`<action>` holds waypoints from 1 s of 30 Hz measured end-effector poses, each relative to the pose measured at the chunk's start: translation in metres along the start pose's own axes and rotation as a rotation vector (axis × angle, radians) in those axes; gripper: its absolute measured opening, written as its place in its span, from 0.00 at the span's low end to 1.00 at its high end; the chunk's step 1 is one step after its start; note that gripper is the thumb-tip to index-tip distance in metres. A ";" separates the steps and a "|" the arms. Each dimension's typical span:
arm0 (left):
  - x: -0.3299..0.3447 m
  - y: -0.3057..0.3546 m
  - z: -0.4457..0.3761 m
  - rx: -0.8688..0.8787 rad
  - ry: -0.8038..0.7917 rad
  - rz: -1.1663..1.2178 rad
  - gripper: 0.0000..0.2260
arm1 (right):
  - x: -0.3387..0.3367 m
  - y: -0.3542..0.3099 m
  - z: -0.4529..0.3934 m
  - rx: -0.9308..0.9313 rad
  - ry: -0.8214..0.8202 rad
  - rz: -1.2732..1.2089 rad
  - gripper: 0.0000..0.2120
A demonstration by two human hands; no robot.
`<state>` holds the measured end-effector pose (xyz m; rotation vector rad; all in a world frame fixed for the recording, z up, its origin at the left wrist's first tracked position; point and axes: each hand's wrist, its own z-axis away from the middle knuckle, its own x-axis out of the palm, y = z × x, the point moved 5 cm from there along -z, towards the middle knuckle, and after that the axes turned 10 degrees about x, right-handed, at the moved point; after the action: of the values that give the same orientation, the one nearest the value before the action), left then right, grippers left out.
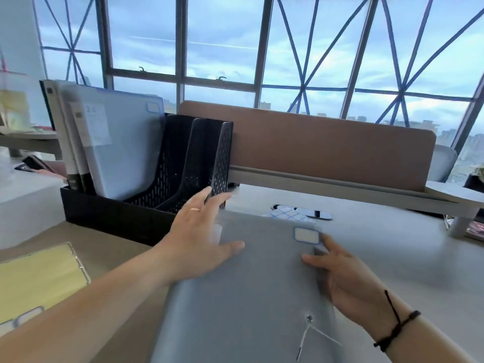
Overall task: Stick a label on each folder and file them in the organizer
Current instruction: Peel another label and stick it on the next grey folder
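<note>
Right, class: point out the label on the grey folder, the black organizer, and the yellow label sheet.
label (306, 235), head view, its blank centre.
black organizer (112, 218), head view, its front wall.
yellow label sheet (36, 279), head view, its yellow middle.

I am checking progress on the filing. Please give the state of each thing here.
Grey folder: labelled, held flat above the desk.
Label: stuck on its corner.
Organizer: one labelled folder filed upright.
Left hand: open on the folder.
Right hand: grips its edge.
</note>
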<state>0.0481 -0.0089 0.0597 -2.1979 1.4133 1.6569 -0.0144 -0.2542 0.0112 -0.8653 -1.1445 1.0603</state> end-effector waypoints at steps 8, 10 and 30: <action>-0.036 -0.047 0.074 -0.500 -0.012 0.860 0.13 | 0.058 -0.039 -0.024 -0.141 0.123 -0.049 0.29; -0.055 -0.052 0.086 -0.509 0.000 0.923 0.13 | 0.080 -0.047 -0.035 -0.164 0.134 -0.031 0.32; -0.248 -0.124 0.050 -0.291 0.891 0.742 0.13 | 0.340 -0.043 -0.097 -0.684 0.050 1.167 0.35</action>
<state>0.0924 0.2443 0.1758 -3.0121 2.5822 0.9898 0.1139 0.0575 0.1246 -2.2447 -0.9205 1.5464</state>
